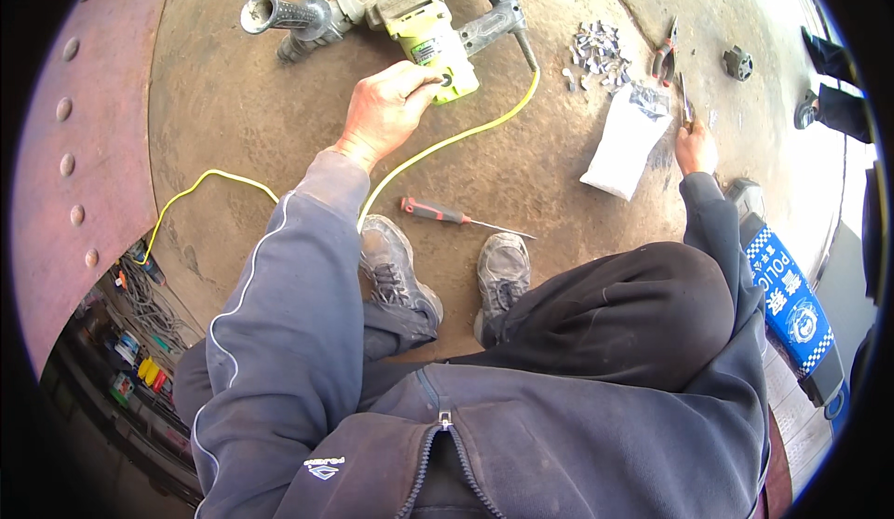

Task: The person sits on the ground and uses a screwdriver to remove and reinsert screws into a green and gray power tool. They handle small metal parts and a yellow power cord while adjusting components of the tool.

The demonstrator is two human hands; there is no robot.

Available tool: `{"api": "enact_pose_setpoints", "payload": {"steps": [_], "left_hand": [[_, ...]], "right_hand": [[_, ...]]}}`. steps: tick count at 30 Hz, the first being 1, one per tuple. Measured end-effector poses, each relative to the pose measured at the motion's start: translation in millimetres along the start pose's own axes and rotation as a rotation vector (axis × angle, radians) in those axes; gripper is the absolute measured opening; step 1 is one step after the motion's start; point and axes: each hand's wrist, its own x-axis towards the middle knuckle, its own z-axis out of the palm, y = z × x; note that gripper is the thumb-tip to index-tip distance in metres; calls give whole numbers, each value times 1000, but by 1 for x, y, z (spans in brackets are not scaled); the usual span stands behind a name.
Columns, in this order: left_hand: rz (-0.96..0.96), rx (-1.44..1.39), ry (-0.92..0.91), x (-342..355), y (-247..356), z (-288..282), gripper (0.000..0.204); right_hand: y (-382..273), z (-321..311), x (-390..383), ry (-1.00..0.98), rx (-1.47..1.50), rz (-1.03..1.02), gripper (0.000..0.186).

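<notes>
A dusty rotary hammer (396, 2) with a yellow-green motor housing lies on the floor in front of me. My left hand (389, 109) is at the rear end of that housing, thumb and fingers pinched together beside a dark round spot. Whatever those fingertips hold, if anything, is hidden. Off to the right, my right hand (697, 149) is closed round a slim pointed metal tool (687, 100), whose kind I cannot make out. Left of that hand lies a white plastic bag (622, 147). Beyond the bag are a pile of small dark grey pieces (599, 52) and red-handled pliers (665, 61).
A red-handled screwdriver (436, 210) lies just ahead of my shoes. The yellow power cord (466, 133) curves over the floor. A small dark round part (738, 63) sits far right, near another person's feet (833, 109). A blue checkered panel (796, 300) stands at my right; a riveted metal plate (102, 128) at left.
</notes>
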Motion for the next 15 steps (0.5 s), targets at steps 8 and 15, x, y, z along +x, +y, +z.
{"api": "enact_pose_setpoints", "payload": {"steps": [8,15], "left_hand": [[-58,-65,-53,8,-10,-1,18],[-101,-73,-85,8,-7,1,20]], "right_hand": [[-9,-35,-12,212,264,232,41],[-58,-62,-10,342,569,197,39]]}}
